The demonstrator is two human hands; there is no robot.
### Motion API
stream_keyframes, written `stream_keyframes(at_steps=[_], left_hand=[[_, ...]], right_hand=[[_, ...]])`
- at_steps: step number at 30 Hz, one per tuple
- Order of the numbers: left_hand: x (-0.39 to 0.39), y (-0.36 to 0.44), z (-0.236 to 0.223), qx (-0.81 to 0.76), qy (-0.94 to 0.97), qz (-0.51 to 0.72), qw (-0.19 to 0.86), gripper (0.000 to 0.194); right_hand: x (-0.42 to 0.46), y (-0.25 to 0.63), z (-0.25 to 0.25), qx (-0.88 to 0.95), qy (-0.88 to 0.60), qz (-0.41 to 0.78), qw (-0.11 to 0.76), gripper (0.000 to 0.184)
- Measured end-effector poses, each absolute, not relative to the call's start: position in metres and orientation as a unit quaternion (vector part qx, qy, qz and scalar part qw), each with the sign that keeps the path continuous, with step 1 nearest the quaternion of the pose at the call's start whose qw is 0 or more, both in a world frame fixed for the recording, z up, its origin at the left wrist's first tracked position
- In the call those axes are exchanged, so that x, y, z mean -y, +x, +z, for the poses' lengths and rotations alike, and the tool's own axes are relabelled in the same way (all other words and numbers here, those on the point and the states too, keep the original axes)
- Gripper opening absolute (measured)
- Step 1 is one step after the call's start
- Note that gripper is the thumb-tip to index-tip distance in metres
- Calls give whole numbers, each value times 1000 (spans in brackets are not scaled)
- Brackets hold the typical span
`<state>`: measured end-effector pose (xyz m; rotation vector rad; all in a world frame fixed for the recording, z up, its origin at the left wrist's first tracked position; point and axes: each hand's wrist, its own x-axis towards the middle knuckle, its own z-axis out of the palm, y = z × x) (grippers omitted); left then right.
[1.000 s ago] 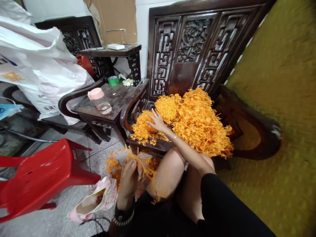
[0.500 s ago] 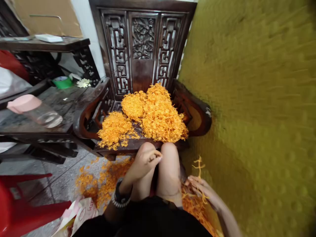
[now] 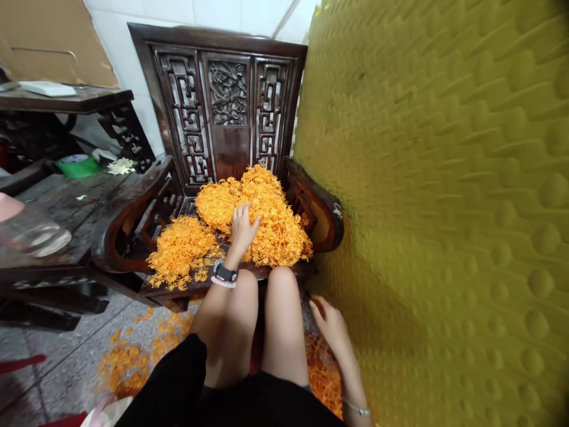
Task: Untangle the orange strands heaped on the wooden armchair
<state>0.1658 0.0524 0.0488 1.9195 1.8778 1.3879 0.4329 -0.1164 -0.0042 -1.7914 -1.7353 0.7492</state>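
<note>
A big heap of small, curly orange pieces [image 3: 278, 231] lies on the dark carved wooden chair [image 3: 229, 145] in front of me. My left hand [image 3: 242, 228], with a dark watch and a beaded bracelet at the wrist, reaches to the heap's left side. Its thumb is spread from the fingers, and the fingertips touch or nearly touch the pieces. Beside my right thigh is my right hand [image 3: 329, 323], fingers loosely bent and apart, with nothing visible in it. Long stringy orange strips [image 3: 324, 379] lie below it. A smaller orange pile [image 3: 182, 249] sits at the seat's left front.
A yellow textured padded sheet [image 3: 422, 178] stands close on my right. To the left, a wooden table [image 3: 102, 196] holds a clear bottle with a pink lid [image 3: 35, 228] and a green tape roll [image 3: 79, 166]. Orange bits [image 3: 124, 362] litter the tiled floor.
My left hand has moved from above my knees forward to the heap. The orange strand at my right hand is gone from it. The view has shifted, with the chair now further left.
</note>
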Motion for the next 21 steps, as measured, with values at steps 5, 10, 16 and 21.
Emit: stream_keyframes(at_steps=[5, 10, 16, 21], left_hand=[[-29, 214, 14, -618, 640, 447, 94, 60], [-22, 231, 5, -639, 654, 394, 91, 65], [-28, 232, 3, -663, 632, 372, 154, 79], [-21, 240, 6, -665, 630, 387, 107, 84]], right_hand=[[33, 363, 67, 818, -443, 104, 351, 35], [-33, 328, 67, 819, -524, -83, 216, 32], [-40, 347, 61, 786, -569, -105, 216, 30], [-54, 358, 71, 778, -579, -113, 214, 27]])
